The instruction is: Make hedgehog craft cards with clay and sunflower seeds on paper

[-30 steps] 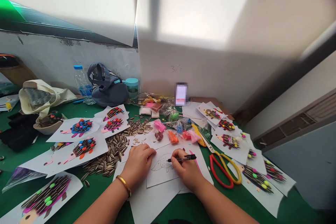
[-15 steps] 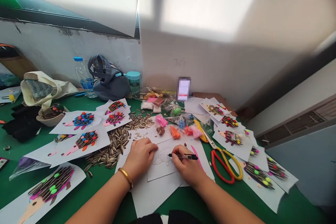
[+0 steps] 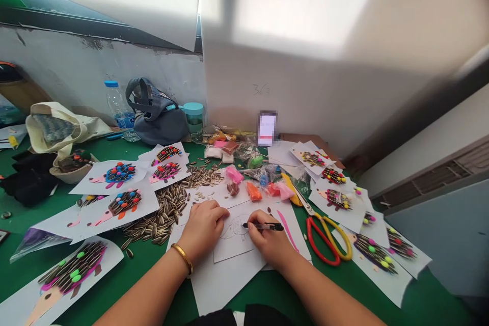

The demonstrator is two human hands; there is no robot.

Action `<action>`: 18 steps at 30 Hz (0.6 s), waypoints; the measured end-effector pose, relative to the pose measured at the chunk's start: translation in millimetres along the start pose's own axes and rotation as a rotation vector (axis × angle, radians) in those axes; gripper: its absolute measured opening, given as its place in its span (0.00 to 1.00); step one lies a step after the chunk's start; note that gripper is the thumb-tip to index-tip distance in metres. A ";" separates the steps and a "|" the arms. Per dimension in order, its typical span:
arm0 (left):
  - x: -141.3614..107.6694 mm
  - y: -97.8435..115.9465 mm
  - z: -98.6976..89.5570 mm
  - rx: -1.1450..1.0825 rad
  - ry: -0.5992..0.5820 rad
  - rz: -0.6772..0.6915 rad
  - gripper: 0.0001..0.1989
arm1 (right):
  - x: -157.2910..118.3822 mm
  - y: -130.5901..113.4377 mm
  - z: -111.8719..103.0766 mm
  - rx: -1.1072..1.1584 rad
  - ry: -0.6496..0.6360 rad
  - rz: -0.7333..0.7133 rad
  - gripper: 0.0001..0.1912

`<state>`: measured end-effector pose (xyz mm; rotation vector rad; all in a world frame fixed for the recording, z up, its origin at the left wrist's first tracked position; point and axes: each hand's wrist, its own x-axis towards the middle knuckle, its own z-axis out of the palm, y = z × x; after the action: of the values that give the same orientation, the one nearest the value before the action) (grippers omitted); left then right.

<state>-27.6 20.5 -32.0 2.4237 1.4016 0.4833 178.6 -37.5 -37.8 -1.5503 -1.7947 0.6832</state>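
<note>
My right hand (image 3: 265,240) pinches a black pen (image 3: 267,226), its tip on a small white sheet (image 3: 233,255). On that sheet is a line drawing of a hedgehog (image 3: 234,227), partly hidden by my fingers. My left hand (image 3: 204,226) lies on the sheet's left edge, palm down, its fingers stretched loosely and nothing in them. Under the small sheet are larger white papers (image 3: 225,290), one with a pink strip (image 3: 287,232). Just beyond my hands sit lumps of orange clay (image 3: 254,191), brown clay (image 3: 233,188) and pink clay (image 3: 234,174).
Sunflower seeds (image 3: 170,209) are heaped left of my left hand. Scissors (image 3: 323,224) with red and yellow handles lie to the right. Finished hedgehog pictures (image 3: 124,206) spread along both sides. A phone (image 3: 267,130), a grey bag (image 3: 160,122) and a bottle (image 3: 123,114) stand at the back.
The pen and my right hand have shifted slightly left over the drawing, where more small marks show. My left hand stays in place.
</note>
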 end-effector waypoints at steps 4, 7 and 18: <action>0.4 0.0 0.8 -0.003 0.003 -0.002 0.14 | -0.6 1.8 1.2 0.012 0.020 -0.012 0.05; 0.8 0.4 0.9 -0.003 0.000 -0.006 0.14 | -0.7 2.4 2.1 -0.011 0.014 -0.017 0.05; 0.2 -1.4 1.4 0.003 0.002 0.001 0.14 | -1.7 2.0 1.2 0.001 0.042 -0.044 0.05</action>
<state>-28.0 21.2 -33.8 2.4268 1.4026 0.4845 179.1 -38.8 -40.3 -1.5091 -1.7914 0.6261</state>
